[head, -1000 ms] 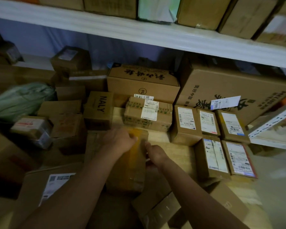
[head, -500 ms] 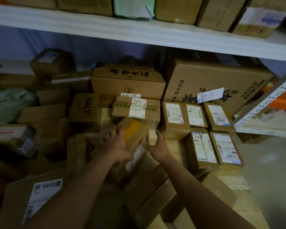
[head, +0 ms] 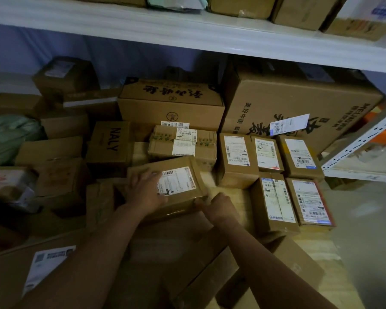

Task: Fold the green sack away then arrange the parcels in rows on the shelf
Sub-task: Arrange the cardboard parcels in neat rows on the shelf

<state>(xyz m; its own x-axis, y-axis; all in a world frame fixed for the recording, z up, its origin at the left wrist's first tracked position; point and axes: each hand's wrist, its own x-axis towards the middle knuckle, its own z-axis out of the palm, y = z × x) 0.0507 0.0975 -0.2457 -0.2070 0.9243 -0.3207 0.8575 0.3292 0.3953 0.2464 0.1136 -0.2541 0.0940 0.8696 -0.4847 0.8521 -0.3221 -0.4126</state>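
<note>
Head view: both hands on one parcel [head: 178, 186], label up, slightly tilted; left hand [head: 146, 192] lies over its left top with fingers spread and bent at the far edge; right hand [head: 218, 207] grips its near right corner, fingers curled; just behind the grip a labelled box [head: 183, 144]; right of the grip five labelled parcels in two rows [head: 274, 181] on the wooden shelf [head: 232, 197]; far left of the grip the green sack [head: 8, 137], bunched among loose boxes.
</note>
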